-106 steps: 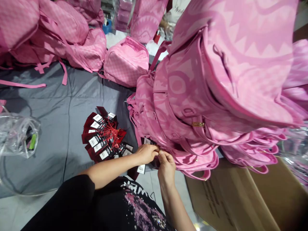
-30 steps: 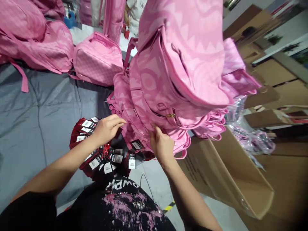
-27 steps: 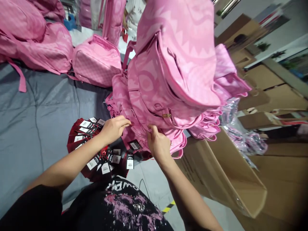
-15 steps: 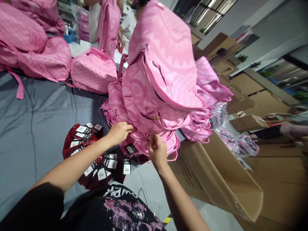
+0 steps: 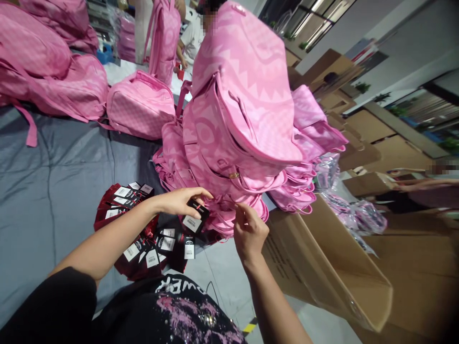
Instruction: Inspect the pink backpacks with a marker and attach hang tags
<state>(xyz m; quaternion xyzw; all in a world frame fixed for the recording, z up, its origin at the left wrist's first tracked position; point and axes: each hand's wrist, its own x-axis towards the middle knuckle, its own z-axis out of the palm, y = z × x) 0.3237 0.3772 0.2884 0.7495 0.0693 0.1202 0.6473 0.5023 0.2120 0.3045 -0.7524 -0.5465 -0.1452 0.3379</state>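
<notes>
A stack of pink patterned backpacks (image 5: pixel 247 114) rises at the table edge in front of me, the top one with its front flap drooping. Below its lower edge, my left hand (image 5: pixel 179 201) pinches a black hang tag (image 5: pixel 193 222) with a white barcode label, thumb on its face. My right hand (image 5: pixel 249 229) is closed, thumb and fingertips together beside the lower backpacks; what they grip is too thin to make out. Left of the stack lies a fanned pile of black and red hang tags (image 5: pixel 152 258) with white labels.
Several pink backpacks (image 5: pixel 139 105) lie across the grey-covered table (image 5: pixel 75 177). An open cardboard box (image 5: pixel 322 267) stands on the floor at right, near plastic-wrapped bags (image 5: pixel 358 215). Other people are at the far side of the table and at the right edge.
My left hand has come down onto the hang tag, which now faces up with its label showing. My right hand has shifted right and slightly down, away from the left.
</notes>
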